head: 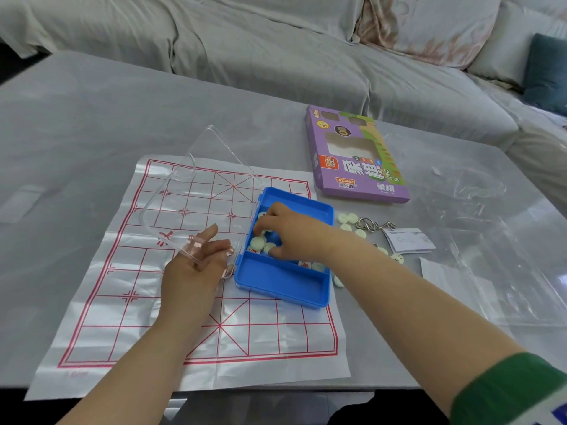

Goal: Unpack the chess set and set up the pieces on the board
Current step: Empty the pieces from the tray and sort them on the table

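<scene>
green sleeve (506, 391) | clear lid (199, 191) tilted over board (122, 302) | purple box (356, 154) beyond

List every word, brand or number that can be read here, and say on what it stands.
"XCPAI": orange label on the purple box.
"象棋": large on the same box, and small in white below.
Red characters on the board sheet: partly behind the clear lid, unreadable.
Faint mark on the sheet's lower left margin: blurred.
Paper slip: print too small.
Red marks on the pieces in the blue case: blurred.
</scene>
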Demonstrator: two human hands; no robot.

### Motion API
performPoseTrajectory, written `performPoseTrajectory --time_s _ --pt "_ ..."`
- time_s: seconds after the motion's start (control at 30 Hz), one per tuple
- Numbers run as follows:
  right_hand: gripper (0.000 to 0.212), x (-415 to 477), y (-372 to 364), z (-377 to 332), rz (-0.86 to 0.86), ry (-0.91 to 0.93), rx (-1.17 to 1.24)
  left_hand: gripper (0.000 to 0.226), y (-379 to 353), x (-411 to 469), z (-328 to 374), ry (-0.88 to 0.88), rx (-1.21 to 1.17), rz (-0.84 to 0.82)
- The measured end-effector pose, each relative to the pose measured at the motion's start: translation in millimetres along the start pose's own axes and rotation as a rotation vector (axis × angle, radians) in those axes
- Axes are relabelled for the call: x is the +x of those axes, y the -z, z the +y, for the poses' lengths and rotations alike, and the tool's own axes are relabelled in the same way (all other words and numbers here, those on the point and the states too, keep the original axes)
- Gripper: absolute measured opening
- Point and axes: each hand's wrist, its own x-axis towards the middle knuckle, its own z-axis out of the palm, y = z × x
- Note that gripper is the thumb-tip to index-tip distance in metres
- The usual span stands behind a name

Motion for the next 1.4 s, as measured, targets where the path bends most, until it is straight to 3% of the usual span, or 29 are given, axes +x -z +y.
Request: performPoseTrajectory --time_s 0.33,0.63,1.0,1.13,1.23,1.4 --pt "0.023 1.0 -8.3 5.0 0.047 -0.078 -0.045 0.039 -0.2 -0.4 1.9 0.004 0.028 0.002" --pt "0.023 -1.1 -7.5 5.6 0.072 -0.093 -0.046 0.040 -0.2 -1.5 3.4 -0.006 0.056 0.004" --pt "0.011 -11.5 -14.2 22.7 0.265 -0.120 0.155 0.041 -1.0 -0.3 2.2 -0.017 0.076 0.001" --pt "0.018 -34.1 -3.5 32.0 0.428 -0.146 0.335 0.042 -0.8 -0.2 1.4 -0.009 0.079 -0.002" --pt "0.035 -70.8 0.5 48.8 0.511 -0.174 0.421 0.042 -0.5 -0.1 0.1 -0.013 0.078 0.004" --pt "0.039 -126.0 -28.9 54.3 0.269 -0.202 0.438 0.039 -2.3 -0.5 -1.8 -0.029 0.134 0.027"
